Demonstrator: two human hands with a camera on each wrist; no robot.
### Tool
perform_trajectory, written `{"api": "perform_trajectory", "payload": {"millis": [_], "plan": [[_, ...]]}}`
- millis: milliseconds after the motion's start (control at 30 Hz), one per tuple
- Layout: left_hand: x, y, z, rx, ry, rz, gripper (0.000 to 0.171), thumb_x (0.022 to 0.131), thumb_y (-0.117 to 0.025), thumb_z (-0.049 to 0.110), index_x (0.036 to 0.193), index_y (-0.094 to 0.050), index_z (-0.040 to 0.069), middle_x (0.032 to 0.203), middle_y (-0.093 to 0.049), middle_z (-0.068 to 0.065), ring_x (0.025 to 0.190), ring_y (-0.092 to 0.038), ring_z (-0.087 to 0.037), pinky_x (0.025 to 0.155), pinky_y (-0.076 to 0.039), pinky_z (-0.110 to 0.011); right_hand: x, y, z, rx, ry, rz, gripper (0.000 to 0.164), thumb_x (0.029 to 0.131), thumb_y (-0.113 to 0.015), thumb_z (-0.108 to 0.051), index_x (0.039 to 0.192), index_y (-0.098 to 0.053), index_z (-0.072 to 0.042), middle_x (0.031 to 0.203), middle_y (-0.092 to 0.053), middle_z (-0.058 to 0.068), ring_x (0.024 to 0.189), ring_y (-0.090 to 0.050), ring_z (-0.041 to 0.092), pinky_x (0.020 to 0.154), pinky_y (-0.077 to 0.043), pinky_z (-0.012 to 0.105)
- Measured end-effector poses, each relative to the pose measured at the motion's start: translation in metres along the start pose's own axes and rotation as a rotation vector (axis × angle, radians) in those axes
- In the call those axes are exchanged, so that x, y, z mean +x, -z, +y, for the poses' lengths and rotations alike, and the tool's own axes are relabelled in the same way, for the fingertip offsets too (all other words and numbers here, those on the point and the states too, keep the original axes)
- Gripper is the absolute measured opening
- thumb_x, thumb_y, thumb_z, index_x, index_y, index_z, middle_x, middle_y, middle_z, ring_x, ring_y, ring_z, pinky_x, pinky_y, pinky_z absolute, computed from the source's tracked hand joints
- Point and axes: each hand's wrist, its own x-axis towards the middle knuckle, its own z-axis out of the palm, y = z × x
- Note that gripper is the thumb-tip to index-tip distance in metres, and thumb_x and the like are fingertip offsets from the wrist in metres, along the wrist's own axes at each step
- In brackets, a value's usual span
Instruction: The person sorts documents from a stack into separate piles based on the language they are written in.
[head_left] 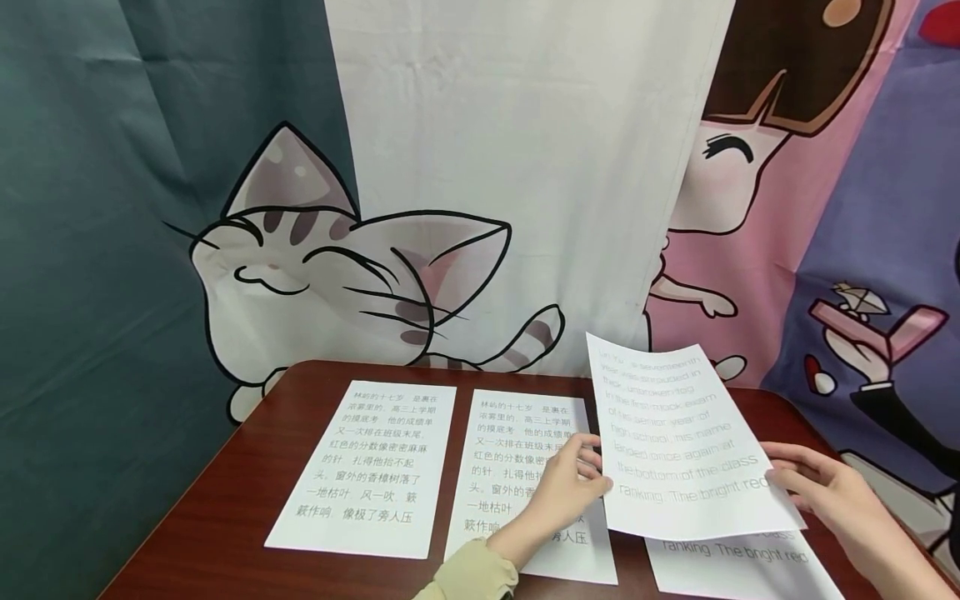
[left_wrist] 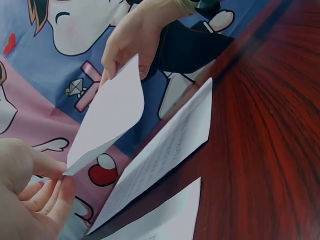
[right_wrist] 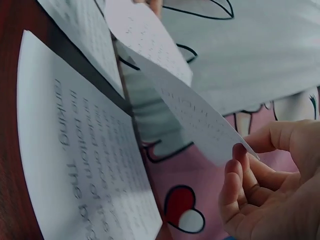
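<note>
A sheet of paper (head_left: pixel 675 450) with printed English text is held up over the right side of the table. My left hand (head_left: pixel 566 492) pinches its left edge between thumb and fingers, and my right hand (head_left: pixel 832 492) pinches the right edge. In the left wrist view the raised sheet (left_wrist: pixel 107 112) bows slightly between the left hand (left_wrist: pixel 37 185) and the right. The right wrist view shows the right hand (right_wrist: pixel 275 175) gripping the edge with thumb and fingertips. Below lies another English sheet (head_left: pixel 742 571), partly hidden by the raised one.
Two sheets with Chinese text lie side by side on the dark red wooden table (head_left: pixel 217 508): a left sheet (head_left: pixel 367 467) and a middle sheet (head_left: pixel 525 417), which my left arm partly covers. Behind the table hangs a cartoon-printed curtain (head_left: pixel 525 150).
</note>
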Motion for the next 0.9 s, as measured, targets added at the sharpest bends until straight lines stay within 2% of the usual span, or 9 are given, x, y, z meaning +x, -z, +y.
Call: {"api": "perform_trajectory", "payload": {"millis": [67, 200, 333, 467, 733, 900], "plan": [[0.001, -0.005, -0.001, -0.018, 0.010, -0.001, 0.051, 0.086, -0.069, 0.005, 0.134, -0.052, 0.008, 0.103, -0.060, 0.001, 0.083, -0.056, 0.001, 0.069, -0.048, -0.014, 0.001, 0.006, 0.003, -0.021, -0.021, 0.003, 0.021, 0.099, -0.058, -0.035, 0.120, -0.056, -0.039, 0.091, -0.062, -0.030, 0.081, -0.065, 0.001, 0.069, -0.055, 0.028], [0.006, -0.015, -0.002, -0.050, 0.013, 0.009, 0.050, 0.085, -0.068, 0.003, 0.133, -0.052, 0.008, 0.101, -0.061, 0.001, 0.081, -0.057, 0.001, 0.068, -0.049, -0.014, 0.002, 0.016, 0.010, -0.065, -0.043, 0.030, 0.040, 0.099, -0.057, -0.039, 0.134, -0.052, -0.019, 0.089, -0.061, -0.031, 0.080, -0.066, 0.003, 0.068, -0.055, 0.029], [0.008, -0.026, -0.003, -0.053, 0.013, 0.026, 0.049, 0.085, -0.068, 0.001, 0.131, -0.052, 0.007, 0.099, -0.062, 0.001, 0.078, -0.059, 0.002, 0.066, -0.051, -0.014, 0.001, 0.022, 0.017, -0.098, -0.059, 0.050, 0.050, 0.100, -0.056, -0.037, 0.138, -0.049, -0.005, 0.088, -0.060, -0.031, 0.078, -0.065, 0.002, 0.066, -0.053, 0.028], [0.007, -0.035, -0.004, -0.047, 0.036, 0.040, 0.049, 0.084, -0.069, 0.001, 0.130, -0.053, 0.007, 0.096, -0.061, 0.003, 0.075, -0.059, 0.003, 0.065, -0.050, -0.014, 0.001, 0.027, 0.020, -0.126, -0.091, 0.042, 0.063, 0.102, -0.052, -0.037, 0.143, -0.039, 0.009, 0.089, -0.059, -0.029, 0.077, -0.064, 0.003, 0.066, -0.053, 0.028], [0.003, -0.047, -0.008, -0.021, 0.027, 0.015, 0.060, 0.083, -0.069, 0.001, 0.138, -0.045, 0.002, 0.099, -0.061, 0.003, 0.077, -0.062, 0.003, 0.067, -0.051, -0.013, 0.005, 0.032, 0.028, -0.130, -0.167, 0.037, 0.068, 0.101, -0.050, -0.038, 0.147, -0.033, 0.009, 0.091, -0.061, -0.022, 0.076, -0.065, 0.009, 0.066, -0.054, 0.030], [0.003, -0.055, -0.010, 0.004, 0.064, 0.014, 0.060, 0.083, -0.071, 0.003, 0.139, -0.046, 0.004, 0.097, -0.060, 0.005, 0.077, -0.062, 0.003, 0.067, -0.051, -0.013, 0.005, 0.032, 0.031, -0.105, -0.214, 0.024, 0.066, 0.102, -0.047, -0.032, 0.148, -0.028, 0.011, 0.092, -0.063, -0.018, 0.076, -0.066, 0.010, 0.068, -0.056, 0.032]]}}
